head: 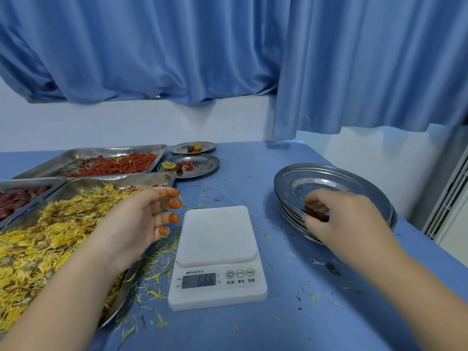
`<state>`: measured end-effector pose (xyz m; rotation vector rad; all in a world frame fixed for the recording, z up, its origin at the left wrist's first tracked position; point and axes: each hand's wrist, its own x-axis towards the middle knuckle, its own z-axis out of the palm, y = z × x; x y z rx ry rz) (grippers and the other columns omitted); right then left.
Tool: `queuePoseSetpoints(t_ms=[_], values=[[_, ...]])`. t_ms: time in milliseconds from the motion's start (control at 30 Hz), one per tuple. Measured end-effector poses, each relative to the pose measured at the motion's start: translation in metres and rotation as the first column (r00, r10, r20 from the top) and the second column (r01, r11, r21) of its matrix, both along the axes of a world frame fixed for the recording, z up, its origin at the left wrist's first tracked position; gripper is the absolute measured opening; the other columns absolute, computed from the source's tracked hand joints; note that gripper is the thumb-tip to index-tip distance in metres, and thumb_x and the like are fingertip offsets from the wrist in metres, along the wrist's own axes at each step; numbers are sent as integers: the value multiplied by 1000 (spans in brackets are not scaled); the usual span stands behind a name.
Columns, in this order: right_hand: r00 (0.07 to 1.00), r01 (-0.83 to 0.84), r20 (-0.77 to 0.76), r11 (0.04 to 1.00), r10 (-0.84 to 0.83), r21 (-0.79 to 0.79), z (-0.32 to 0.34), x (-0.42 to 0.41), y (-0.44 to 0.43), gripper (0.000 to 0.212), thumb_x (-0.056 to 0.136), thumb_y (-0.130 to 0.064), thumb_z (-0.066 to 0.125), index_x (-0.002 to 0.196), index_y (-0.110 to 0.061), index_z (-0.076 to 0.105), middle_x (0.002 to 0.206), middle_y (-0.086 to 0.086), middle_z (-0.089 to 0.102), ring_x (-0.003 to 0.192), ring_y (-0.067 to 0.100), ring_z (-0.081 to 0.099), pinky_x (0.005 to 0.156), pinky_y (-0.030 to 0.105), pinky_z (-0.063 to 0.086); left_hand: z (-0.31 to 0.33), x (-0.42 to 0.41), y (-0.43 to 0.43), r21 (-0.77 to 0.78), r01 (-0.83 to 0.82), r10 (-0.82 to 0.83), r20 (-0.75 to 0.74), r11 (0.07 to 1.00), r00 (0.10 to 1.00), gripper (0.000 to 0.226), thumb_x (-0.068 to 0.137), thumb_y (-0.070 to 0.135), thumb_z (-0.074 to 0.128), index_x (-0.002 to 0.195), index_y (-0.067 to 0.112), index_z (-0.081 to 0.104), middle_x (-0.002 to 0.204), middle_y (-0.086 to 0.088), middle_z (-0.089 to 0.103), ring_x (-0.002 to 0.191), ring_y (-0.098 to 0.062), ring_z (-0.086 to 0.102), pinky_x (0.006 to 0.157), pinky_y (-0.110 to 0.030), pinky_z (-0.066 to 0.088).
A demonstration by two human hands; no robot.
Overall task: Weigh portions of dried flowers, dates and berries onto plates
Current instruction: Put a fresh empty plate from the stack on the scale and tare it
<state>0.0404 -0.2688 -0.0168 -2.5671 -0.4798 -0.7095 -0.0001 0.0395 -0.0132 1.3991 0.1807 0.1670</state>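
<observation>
Peeling only the top plate (329, 183) free, the right hand (347, 216) gripping its rim should centre it on the scale (216, 234); left hand (141, 219) spread, empty.

The tabletop (253, 325) is blue, flecked with stray yellow petals (162, 252). The curtains (228, 46) are blue above a white wall (101, 122). The scale (216, 239) is white with a grey display (198, 280). Dried flowers (38, 236) are yellow, berries (121, 164) orange-red, dates (15, 198) dark maroon. The stacked plates (329, 178) and trays (83, 151) are silvery steel. The left grip (139, 219) has orange-stained fingertips (174, 203).
</observation>
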Motion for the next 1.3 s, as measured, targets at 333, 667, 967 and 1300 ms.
queuePoseSetpoints(t_ms=[333, 667, 967, 1300], values=[[969, -9, 246, 1000, 6, 14, 4, -4, -4, 18, 69, 0, 75, 71, -15, 65, 66, -3, 62, 66, 26, 55, 60, 38, 48, -2, 0, 2, -27, -15, 15, 15, 1000, 1000, 21, 96, 21, 45, 99, 12, 64, 72, 0, 66, 56, -13, 59, 57, -30, 36], [709, -284, 649, 954, 274, -92, -1, -20, 16, 11, 80, -5, 68, 71, -9, 72, 78, -6, 71, 72, 24, 48, 64, 39, 38, -3, 0, 6, -73, -208, 211, 31, 975, 977, 17, 95, 22, 46, 100, 22, 62, 75, 5, 66, 59, -11, 59, 59, -30, 36], [680, -370, 558, 879, 476, -300, -31, -33, 54, 24, 57, 8, 75, 69, -13, 71, 69, -3, 67, 49, 24, 51, 46, 30, 42, -4, 2, 11, -111, -344, 351, 51, 932, 935, 19, 94, 22, 48, 108, 23, 59, 82, 5, 62, 65, -12, 57, 57, -27, 37], [782, -383, 420, 887, 461, -259, -36, -31, 60, 15, 85, -24, 64, 73, -18, 72, 72, -5, 67, 56, 20, 62, 49, 30, 49, -1, 1, 6, -89, -329, 334, 44, 940, 941, 16, 94, 20, 48, 104, 22, 61, 82, 5, 62, 66, -13, 56, 61, -29, 38]])
